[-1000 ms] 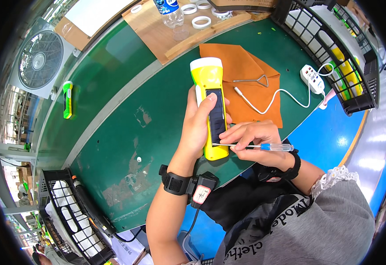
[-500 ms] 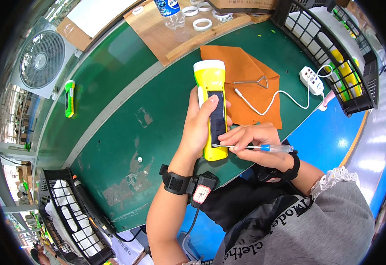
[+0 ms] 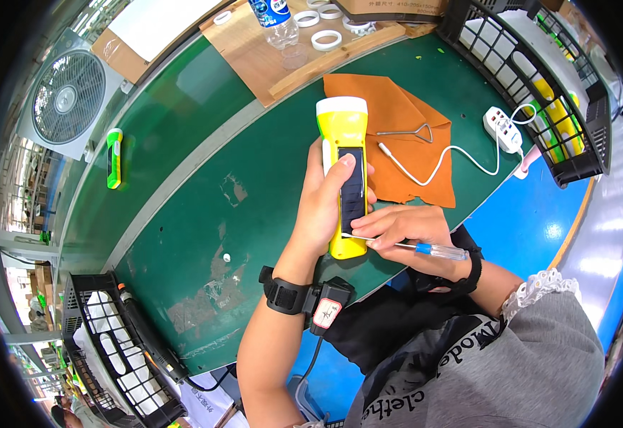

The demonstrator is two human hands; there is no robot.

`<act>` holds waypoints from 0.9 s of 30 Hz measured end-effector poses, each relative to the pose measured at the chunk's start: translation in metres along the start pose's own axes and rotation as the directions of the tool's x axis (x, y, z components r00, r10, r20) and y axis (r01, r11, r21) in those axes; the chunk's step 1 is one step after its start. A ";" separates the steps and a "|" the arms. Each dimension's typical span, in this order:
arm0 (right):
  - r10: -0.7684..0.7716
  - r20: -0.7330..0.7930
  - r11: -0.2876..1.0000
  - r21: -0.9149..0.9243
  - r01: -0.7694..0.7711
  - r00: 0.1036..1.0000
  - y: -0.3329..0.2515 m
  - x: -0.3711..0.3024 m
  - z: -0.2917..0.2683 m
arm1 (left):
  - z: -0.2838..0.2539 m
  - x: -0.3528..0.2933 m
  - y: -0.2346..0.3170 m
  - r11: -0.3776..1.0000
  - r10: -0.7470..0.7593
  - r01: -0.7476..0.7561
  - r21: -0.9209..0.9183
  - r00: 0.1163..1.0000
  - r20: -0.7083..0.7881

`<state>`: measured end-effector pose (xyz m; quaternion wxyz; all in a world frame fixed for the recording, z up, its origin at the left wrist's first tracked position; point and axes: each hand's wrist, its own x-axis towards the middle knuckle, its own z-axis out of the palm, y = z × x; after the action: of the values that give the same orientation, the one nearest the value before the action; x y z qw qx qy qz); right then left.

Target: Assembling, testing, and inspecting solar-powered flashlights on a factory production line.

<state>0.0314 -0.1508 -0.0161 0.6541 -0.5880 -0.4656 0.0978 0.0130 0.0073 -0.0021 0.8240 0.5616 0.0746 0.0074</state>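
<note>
A yellow flashlight (image 3: 343, 127) with a white head and a dark solar panel (image 3: 352, 196) on its side is gripped upright in my left hand (image 3: 320, 196). My left thumb presses on the panel's upper part, while the other fingers wrap behind the body. In my right hand (image 3: 415, 230) is a slim screwdriver (image 3: 440, 250) with a clear and blue handle. Its tip touches the lower edge of the panel, and my right fingertips rest against the flashlight there. An orange cloth (image 3: 397, 107) lies beyond my hands, bearing a bent metal hook (image 3: 408, 133).
A white power strip (image 3: 503, 131) with a white cable sits at the right. Black crates stand at the right (image 3: 575, 171) and lower left (image 3: 122, 360). Far left lies a green flashlight (image 3: 114, 160). A bottle (image 3: 276, 25) and white rings (image 3: 326, 41) occupy the wooden board.
The screwdriver's handle has swung slightly nearer to me, its tip staying at the panel's lower edge. The flashlight's head has shifted a little to the right.
</note>
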 end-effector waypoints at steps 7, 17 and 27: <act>-0.022 -0.013 1.000 -0.009 0.022 1.000 0.002 -0.001 -0.001 | -0.002 0.001 0.001 1.000 -0.026 0.026 -0.002 0.999 0.042; -0.007 -0.018 1.000 0.030 0.008 1.000 0.002 0.000 0.000 | -0.002 0.000 0.001 0.999 -0.033 0.034 -0.038 0.999 0.028; -0.005 -0.035 0.999 0.038 0.006 0.999 0.003 -0.001 0.000 | -0.003 0.001 -0.001 0.997 -0.035 0.037 -0.061 0.999 0.030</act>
<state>0.0326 -0.1505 -0.0194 0.6735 -0.5757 -0.4538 0.0944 0.0137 0.0100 -0.0041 0.8420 0.5345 0.0725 -0.0132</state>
